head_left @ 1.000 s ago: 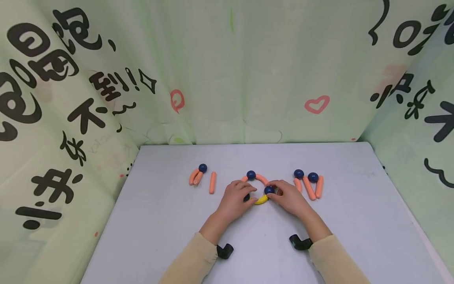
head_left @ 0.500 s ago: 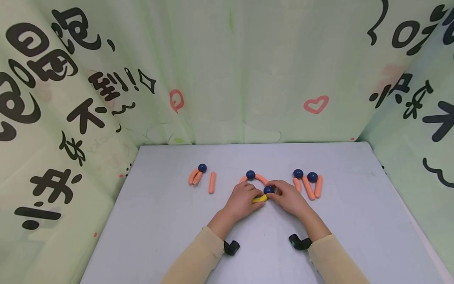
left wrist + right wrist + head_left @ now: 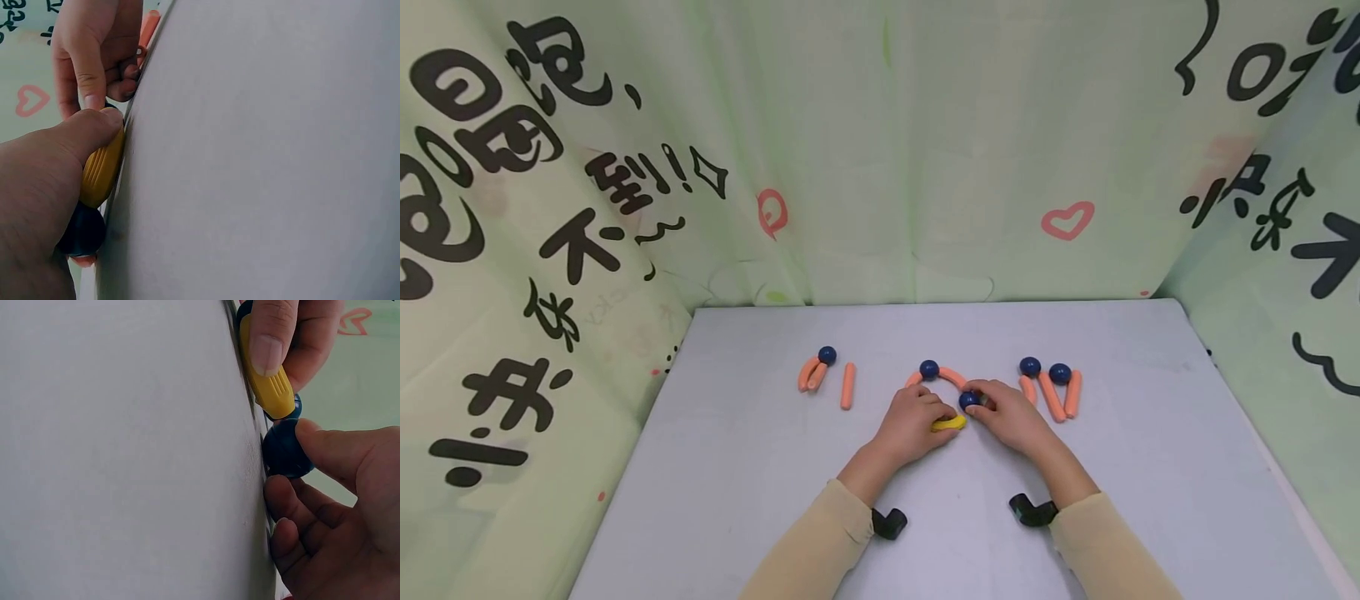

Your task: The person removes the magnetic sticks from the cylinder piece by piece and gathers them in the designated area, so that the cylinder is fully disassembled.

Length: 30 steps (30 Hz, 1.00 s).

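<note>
My left hand pinches a yellow ribbed, curved rod low over the table, its thumb lying along the rod in the left wrist view. A dark blue ball sits at the rod's other end, beneath that hand. Thumb and fingers of my right hand hold another blue ball. In the right wrist view the yellow rod's tip is right beside this ball; whether they touch I cannot tell. Behind the hands, a blue ball joins two curved orange rods, partly hidden by the hands.
On the left of the white table lie a blue ball with orange rods and a single straight orange rod. Two blue balls and several orange rods lie at the right. A printed curtain surrounds the table.
My left hand has moved right from the left-hand ball and now grips the yellow rod. The rod's right tip has come slightly away from the right-hand ball. The right hand has barely moved.
</note>
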### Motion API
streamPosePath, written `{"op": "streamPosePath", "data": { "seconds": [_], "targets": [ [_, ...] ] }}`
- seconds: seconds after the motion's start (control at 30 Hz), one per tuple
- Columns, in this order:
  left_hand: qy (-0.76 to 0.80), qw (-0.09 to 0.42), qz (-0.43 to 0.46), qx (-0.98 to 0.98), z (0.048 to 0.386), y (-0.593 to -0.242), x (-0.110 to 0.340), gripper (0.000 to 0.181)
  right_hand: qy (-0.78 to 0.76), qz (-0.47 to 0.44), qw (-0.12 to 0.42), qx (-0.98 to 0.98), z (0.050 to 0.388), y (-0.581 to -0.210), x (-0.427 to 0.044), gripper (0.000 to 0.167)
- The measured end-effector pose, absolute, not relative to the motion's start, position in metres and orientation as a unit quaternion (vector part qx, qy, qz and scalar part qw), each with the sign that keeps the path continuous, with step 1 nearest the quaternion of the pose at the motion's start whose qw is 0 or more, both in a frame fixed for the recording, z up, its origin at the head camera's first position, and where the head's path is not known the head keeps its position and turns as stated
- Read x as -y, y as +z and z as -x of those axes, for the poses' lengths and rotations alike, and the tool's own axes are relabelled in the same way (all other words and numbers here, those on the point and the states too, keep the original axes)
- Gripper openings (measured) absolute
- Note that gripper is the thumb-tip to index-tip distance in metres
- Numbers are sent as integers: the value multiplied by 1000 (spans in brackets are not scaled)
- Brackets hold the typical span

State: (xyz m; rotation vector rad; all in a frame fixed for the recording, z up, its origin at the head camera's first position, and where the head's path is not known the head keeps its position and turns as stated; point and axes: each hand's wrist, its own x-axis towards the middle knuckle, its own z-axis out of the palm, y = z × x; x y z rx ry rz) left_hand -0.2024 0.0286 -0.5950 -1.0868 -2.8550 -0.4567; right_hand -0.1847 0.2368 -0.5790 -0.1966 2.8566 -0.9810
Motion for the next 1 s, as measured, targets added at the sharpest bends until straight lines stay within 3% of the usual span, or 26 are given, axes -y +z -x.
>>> {"op": "streamPosePath", "data": {
  "seconds": [0.37, 1.0],
  "targets": [
    [-132, -42, 374, 917, 208, -588, -22, 34, -336, 56, 72, -937, 186, -579, -238, 37],
    [-151, -60, 399, 902, 209, -584, -20, 36, -340, 62, 74, -935, 186, -580, -240, 35]
  ]
}}
